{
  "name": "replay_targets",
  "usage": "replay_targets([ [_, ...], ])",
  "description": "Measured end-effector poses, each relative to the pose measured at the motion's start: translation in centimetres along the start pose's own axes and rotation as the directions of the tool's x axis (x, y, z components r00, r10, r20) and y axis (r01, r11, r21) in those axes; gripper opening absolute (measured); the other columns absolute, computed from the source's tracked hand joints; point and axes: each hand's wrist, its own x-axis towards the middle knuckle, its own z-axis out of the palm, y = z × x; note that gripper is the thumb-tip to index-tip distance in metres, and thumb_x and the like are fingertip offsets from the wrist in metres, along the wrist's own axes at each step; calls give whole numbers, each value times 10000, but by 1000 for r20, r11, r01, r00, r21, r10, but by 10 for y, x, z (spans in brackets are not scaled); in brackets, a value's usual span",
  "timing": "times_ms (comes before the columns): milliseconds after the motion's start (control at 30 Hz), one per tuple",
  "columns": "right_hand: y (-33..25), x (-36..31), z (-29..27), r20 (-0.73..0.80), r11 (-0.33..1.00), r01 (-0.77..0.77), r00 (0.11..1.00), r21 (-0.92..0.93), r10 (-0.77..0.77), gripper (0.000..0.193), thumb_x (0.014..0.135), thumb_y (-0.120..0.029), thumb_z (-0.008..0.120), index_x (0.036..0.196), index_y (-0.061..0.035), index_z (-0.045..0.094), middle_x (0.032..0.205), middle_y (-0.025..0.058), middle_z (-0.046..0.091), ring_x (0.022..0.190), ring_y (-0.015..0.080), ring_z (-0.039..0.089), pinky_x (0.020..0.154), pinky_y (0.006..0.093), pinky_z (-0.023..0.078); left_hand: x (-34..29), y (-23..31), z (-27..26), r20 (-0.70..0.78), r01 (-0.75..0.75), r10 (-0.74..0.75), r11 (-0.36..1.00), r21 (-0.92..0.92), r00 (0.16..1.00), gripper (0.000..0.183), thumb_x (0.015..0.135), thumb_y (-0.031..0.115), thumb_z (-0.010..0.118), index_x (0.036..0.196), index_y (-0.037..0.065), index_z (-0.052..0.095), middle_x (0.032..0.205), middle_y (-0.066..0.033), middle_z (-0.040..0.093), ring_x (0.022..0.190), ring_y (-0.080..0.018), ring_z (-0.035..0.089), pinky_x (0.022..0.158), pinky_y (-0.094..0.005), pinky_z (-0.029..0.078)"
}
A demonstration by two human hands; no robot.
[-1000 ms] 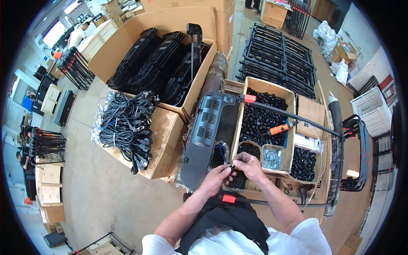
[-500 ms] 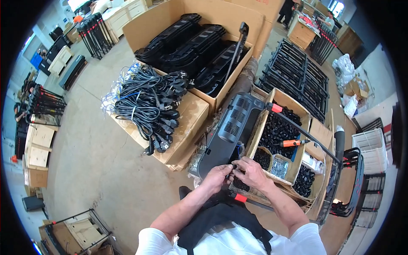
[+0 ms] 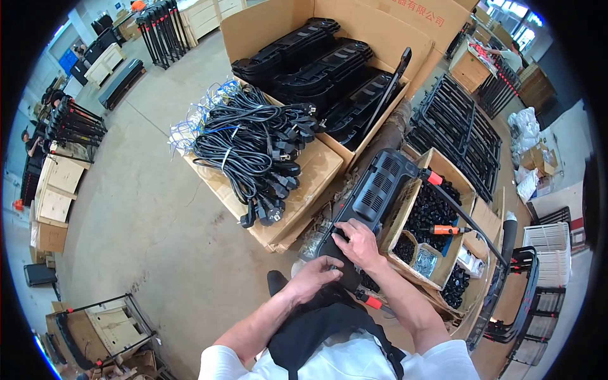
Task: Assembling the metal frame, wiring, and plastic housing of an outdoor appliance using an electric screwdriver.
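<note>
A long black plastic housing [image 3: 337, 246] with a raised, slotted vent cover [image 3: 380, 185] lies slantwise in front of me, its near end at my lap. My right hand [image 3: 358, 244] is on the middle of the housing, fingers curled at its left edge. Nearer to me, my left hand [image 3: 313, 278] rests at the near left end of the housing, with thumb and fingers apart and nothing visible between them. A black tube frame [image 3: 465, 212] with red end pieces runs along the housing's right side.
At right, a wooden tray [image 3: 470, 201] holds black fittings, metal screws [image 3: 424, 261] and an orange power screwdriver [image 3: 445, 230]. At left, bundled black power cords [image 3: 244, 155] cover a carton [image 3: 316, 174]. Beyond stands a big carton [image 3: 266, 18] of black mouldings. A co-worker [image 3: 510, 57] is far right.
My hands were together, pinching something small and dark above the housing's near end. They have moved apart: the right one further up the housing, the left slightly nearer to me. The view has shifted.
</note>
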Motion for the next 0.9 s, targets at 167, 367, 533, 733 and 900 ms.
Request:
replay_targets([
  [167,-1,2,-2,30,997,21,999,-71,-18,303,895,-139,748,1181,-48,702,892,93,649,860,269,672,764,395,546,-3,19,0,-9,-42,41,970,-241,999,440,1034,85,668,1429,-34,516,1262,-128,662,1095,-180,666,980,-297,552],
  [367,5,-14,-34,397,147,-580,700,801,594,328,1005,-21,625,1330,16,647,1036,81,714,952,186,701,865,318,586,21,22,-7,-10,-24,23,984,-175,1000,436,1048,78,644,1446,-50,519,1275,-150,662,1069,-189,683,979,-305,571],
  [533,3,-13,-53,242,166,-441,727,882,643,311,987,-44,700,1288,24,666,1167,150,748,1084,207,718,902,322,585,66,20,11,4,-27,29,977,-210,1000,398,1069,89,609,1434,-54,535,1260,-148,670,1074,-192,689,990,-318,575],
  [733,11,-16,-61,152,244,-421,713,874,685,257,986,-48,711,1228,36,684,1168,174,757,1104,207,722,916,321,595,90,36,32,67,53,-43,987,-155,997,358,1098,141,573,1401,-50,571,1253,-149,693,1116,-218,707,981,-339,589],
  [900,15,-21,-62,168,305,-502,696,810,698,231,1002,-81,700,1195,45,683,1151,172,759,1082,218,733,896,331,601,105,39,36,94,61,-52,994,-95,994,338,1112,178,550,1373,-32,599,1173,-118,732,1062,-190,726,937,-329,605],
])
